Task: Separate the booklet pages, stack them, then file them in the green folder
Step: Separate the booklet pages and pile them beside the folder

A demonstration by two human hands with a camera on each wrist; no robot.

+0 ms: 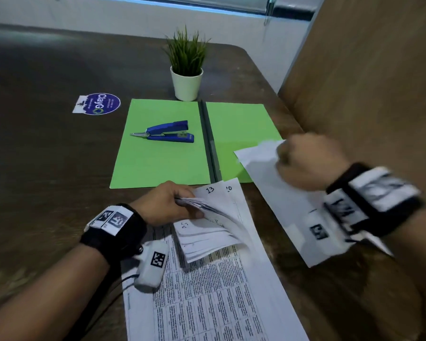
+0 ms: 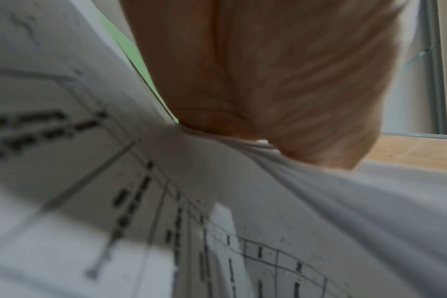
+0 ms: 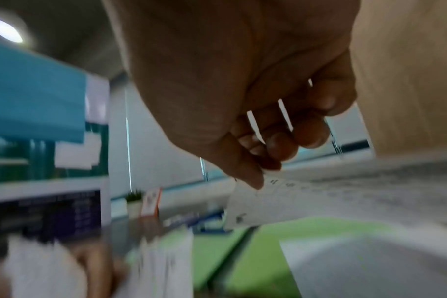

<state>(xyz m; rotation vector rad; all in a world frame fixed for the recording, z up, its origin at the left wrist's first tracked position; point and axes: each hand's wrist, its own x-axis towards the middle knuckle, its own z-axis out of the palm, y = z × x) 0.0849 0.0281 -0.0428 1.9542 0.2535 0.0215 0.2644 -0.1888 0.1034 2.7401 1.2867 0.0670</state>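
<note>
The green folder [image 1: 158, 153] lies open and flat on the dark table, a blue stapler [image 1: 169, 132] resting on its left half. My left hand [image 1: 167, 205] grips the bent upper corner of the booklet's remaining pages [image 1: 207, 230], which fan up over printed sheets [image 1: 207, 299] lying flat near me. In the left wrist view the fingers [image 2: 255, 100] pinch the bunched paper [image 2: 217, 181]. My right hand [image 1: 308, 161] pinches the top edge of one loose page [image 1: 263, 173] and holds it in the air over the folder's right half; the right wrist view shows thumb and fingertips [image 3: 255, 171] clamped on that page [image 3: 332, 197].
A small potted plant [image 1: 186, 70] stands behind the folder. A round sticker [image 1: 97, 104] lies on the table to the left. A wooden partition [image 1: 367, 70] rises along the right side. The table edge runs close to my right forearm.
</note>
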